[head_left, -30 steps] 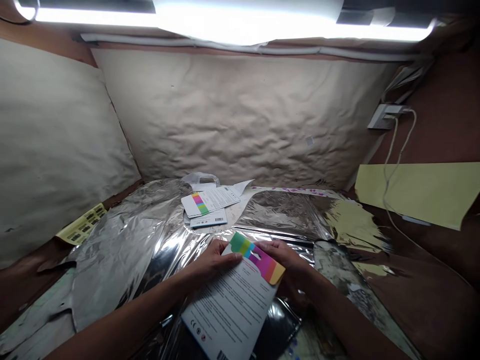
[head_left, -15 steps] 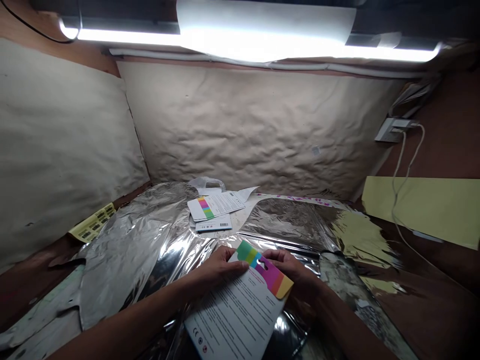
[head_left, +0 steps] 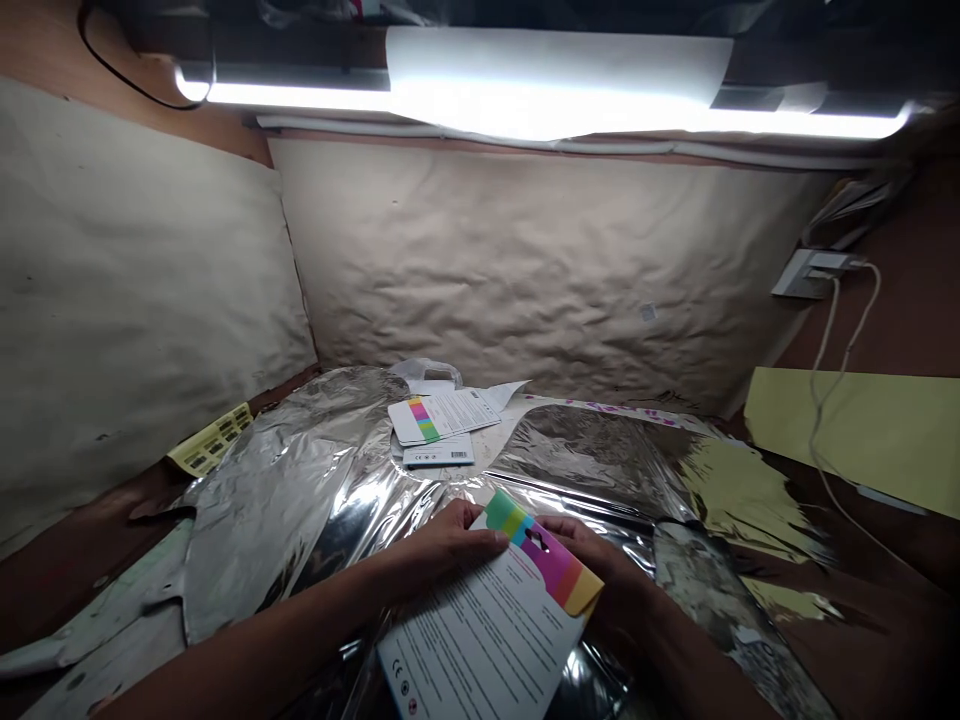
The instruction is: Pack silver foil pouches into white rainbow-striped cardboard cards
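The packet (head_left: 487, 630) is up close, over the near side of the bench (head_left: 491, 442), just right of the middle. It is white with lots of black words, and it tilts so its bright striped top (head_left: 536, 545) points away from the person and its bottom comes back toward them, a bit left.

The left hand (head_left: 459, 540) pinches the packet's left edge, just below the green stripe. Its thumb lies flat on the wordy side and its other fingers go behind. The right hand (head_left: 600, 560) is at the other side of the striped top, with bent fingers tucked behind it. The packet hides those fingertips, so I can't tell how tightly they pinch. Most of the packet hangs below both hands.

A shiny silver sheet (head_left: 262, 530) covers much of the bench. To the right is a stained grey board (head_left: 705, 580). By the bench's left edge sits a yellow sticker sheet (head_left: 212, 440).

Farther off, near the far edge and left of the middle, one striped packet (head_left: 457, 413) lies slantwise on top of another packet (head_left: 439, 450). Behind them is a crumpled clear bag (head_left: 427, 370). Wrinkly paper (head_left: 510, 260) covers the back wall, under a bright lamp (head_left: 555, 95).
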`<state>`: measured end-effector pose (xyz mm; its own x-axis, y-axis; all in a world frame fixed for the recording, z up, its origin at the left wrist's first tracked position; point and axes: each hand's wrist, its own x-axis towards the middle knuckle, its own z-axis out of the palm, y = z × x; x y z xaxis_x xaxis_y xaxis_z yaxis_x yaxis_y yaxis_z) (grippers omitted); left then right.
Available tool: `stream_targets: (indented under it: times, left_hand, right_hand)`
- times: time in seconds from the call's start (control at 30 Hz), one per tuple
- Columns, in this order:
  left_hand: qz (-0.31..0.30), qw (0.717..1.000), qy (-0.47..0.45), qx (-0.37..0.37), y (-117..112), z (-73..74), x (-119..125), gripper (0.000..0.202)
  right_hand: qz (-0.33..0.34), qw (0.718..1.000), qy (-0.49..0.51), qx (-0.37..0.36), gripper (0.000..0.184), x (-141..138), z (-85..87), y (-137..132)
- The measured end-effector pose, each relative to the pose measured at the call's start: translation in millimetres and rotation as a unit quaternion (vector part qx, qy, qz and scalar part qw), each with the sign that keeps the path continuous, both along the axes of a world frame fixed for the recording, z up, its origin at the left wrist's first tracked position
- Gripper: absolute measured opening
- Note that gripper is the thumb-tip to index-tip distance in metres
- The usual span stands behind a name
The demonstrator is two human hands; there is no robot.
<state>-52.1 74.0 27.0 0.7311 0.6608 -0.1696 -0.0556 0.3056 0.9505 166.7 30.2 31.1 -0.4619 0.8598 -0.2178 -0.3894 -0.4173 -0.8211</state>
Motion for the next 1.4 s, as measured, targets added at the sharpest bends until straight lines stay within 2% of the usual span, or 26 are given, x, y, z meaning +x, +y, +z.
stream_targets:
  times: [0.1,0.17,0.33,0.43,0.57,0.7,0.73,0.8,0.9,0.97,1.1,1.2,1.3,1.4]
  left_hand:
    - [0.019,1.0,0.012,0.0,1,-0.9,0,0.03]
    - [0.037,0.999,0.021,0.006,2,-2.4,0,0.029]
    - [0.064,0.995,0.063,0.037,0,-1.8,1,0.032]
    - [0.039,0.996,0.071,0.04,-2,0.2,1,0.031]
    - [-0.011,0.996,0.079,0.05,-7,-0.5,1,0.03]
    - [-0.023,0.995,0.092,0.042,-7,-3.7,0,0.029]
    - [-0.019,0.995,0.091,0.038,-7,-3.9,0,0.029]
    - [-0.018,0.996,0.081,0.033,-5,-2.7,0,0.029]
    - [-0.025,0.997,0.061,0.037,-4,1.2,-1,0.031]
    - [-0.018,0.998,0.05,0.036,-4,2.7,0,0.032]
    - [0.031,0.999,0.018,0.009,0,2.3,2,0.034]
    - [0.136,0.99,-0.021,-0.014,18,7.3,-1,0.038]
    - [0.24,0.97,-0.047,-0.008,41,19.3,-11,0.037]
    - [0.277,0.96,-0.047,0.013,51,29.0,-17,0.035]
  right_hand:
    - [-0.014,0.999,0.036,-0.031,0.035,-1,0.5,0]
    - [-0.014,0.999,0.033,-0.026,0.036,0,-0.9,1]
    - [-0.013,0.991,-0.117,0.059,0.035,13,-6.7,10]
    - [-0.021,0.98,-0.177,0.092,0.033,18,-9.4,12]
    - [0.004,0.973,-0.201,0.111,0.031,10,-13.7,10]
    - [-0.02,0.943,-0.286,0.172,0.018,0,-16.9,7]
    - [-0.03,0.942,-0.291,0.167,0.016,0,-16.7,7]
    - [-0.03,0.957,-0.26,0.124,0.014,3,-15.0,7]
    - [-0.003,0.981,-0.186,0.058,0.025,12,-11.1,8]
    - [0.01,0.986,-0.161,0.043,0.033,16,-9.3,9]
    - [-0.018,0.992,-0.116,0.048,0.038,15,-7.7,12]
    - [-0.042,0.997,-0.053,0.042,0.037,14,-7.5,11]
    - [0.002,0.999,-0.021,0.028,0.046,13,-11.1,8]
    - [0.048,0.997,-0.016,0.052,0.06,7,-18.1,6]
